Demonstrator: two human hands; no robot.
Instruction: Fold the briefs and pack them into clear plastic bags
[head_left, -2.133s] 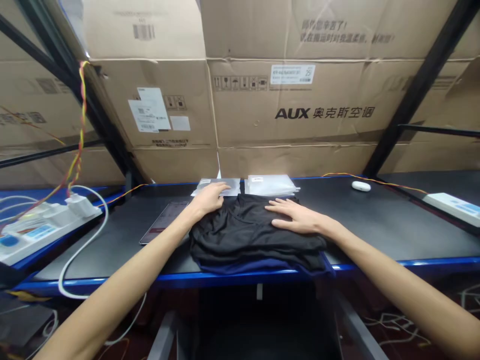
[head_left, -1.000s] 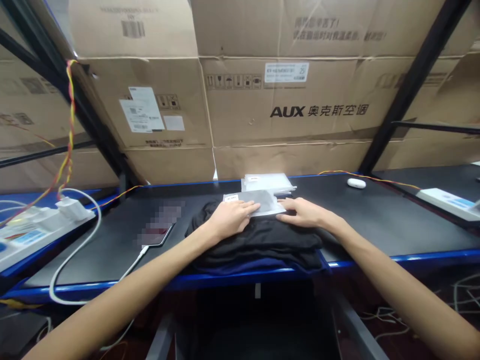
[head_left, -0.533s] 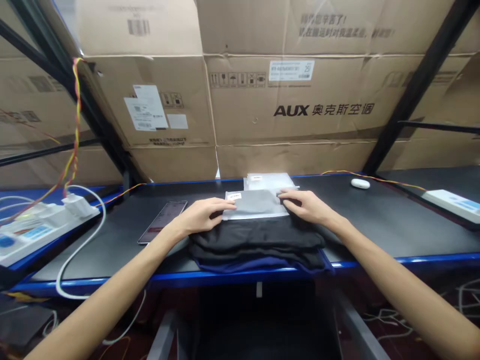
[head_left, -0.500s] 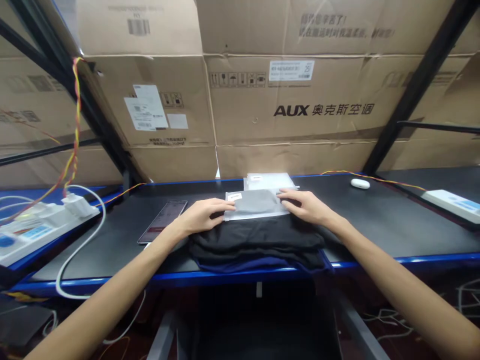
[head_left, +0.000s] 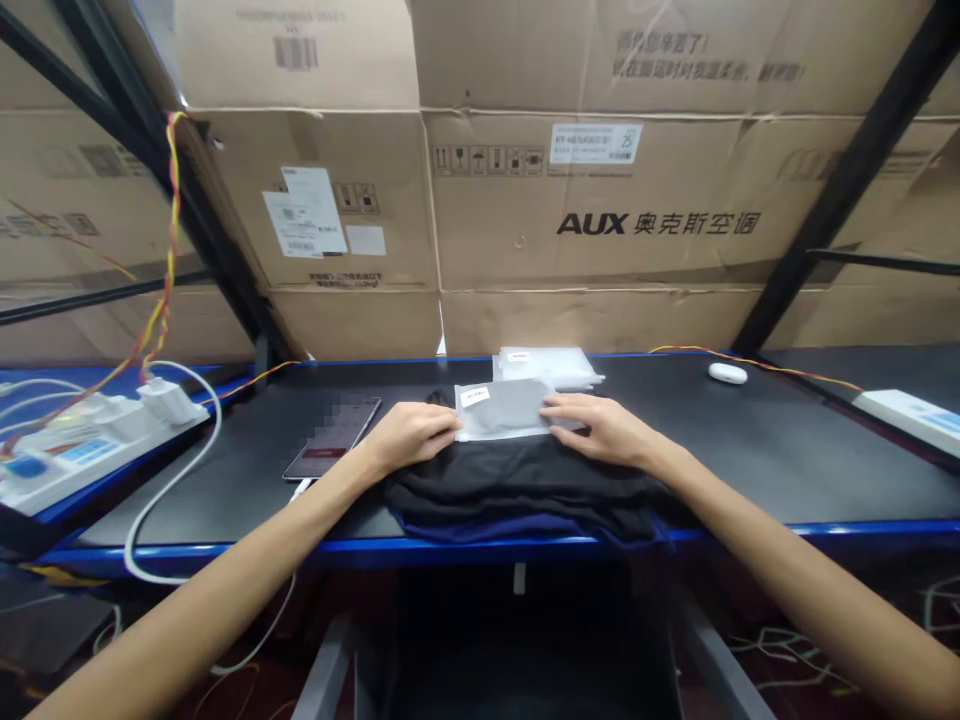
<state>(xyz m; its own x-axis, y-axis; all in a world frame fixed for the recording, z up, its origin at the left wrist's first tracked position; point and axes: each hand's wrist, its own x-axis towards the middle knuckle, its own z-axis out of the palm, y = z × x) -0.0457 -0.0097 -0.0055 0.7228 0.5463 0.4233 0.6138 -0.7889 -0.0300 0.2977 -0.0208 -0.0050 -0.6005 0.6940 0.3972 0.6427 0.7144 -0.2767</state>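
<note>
A frosted plastic packet with a small white label lies on folded black cloth near the table's front edge. My left hand has its fingers pressed together at the packet's left edge, gripping it there. On the right side, my right hand rests with fingers spread over the packet's right end. Behind it lie more pale packets in a small stack. Dark blue cloth shows beneath the black cloth.
A phone with a white cable lies left of my left hand. White power strips stand at the far left and far right. A small white case sits at the back right. Cardboard and black posts rise behind.
My left hand's fingers have drawn back from the packet's top to its left edge. My right hand has shifted slightly toward the packet's middle. The whole view has shifted slightly.
</note>
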